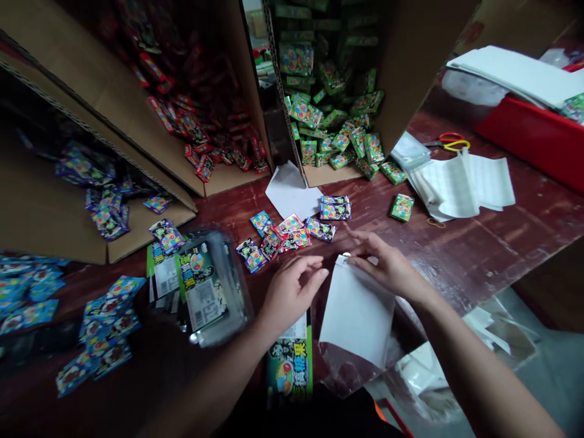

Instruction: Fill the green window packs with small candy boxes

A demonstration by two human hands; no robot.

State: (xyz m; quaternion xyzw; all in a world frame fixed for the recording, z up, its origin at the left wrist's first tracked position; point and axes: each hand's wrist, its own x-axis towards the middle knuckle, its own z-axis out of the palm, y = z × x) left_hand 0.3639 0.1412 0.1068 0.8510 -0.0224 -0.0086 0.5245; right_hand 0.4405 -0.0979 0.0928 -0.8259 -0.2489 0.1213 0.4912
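My left hand (292, 287) is over the table, fingers loosely curled, with a gap between thumb and forefinger and nothing visible in it. Below it lies a green printed card (285, 368), partly hidden by my forearm. My right hand (381, 258) is at the upper edge of a white sheet (358, 310), its thumb and fingers apart. A small pale piece (347, 255) shows by its thumb; whether they touch I cannot tell. Just beyond my hands are red candy packets (294, 239), purple packets (322, 230) and a blue packet (261, 223).
Open cardboard boxes hold purple packets (109, 213), red packets (205, 167) and green packs (340, 141). Clear plastic packages with printed cards (201, 286) lie left, beside blue packets (112, 322). At right are scissors (451, 143), white strips (465, 182) and a red bin (533, 137).
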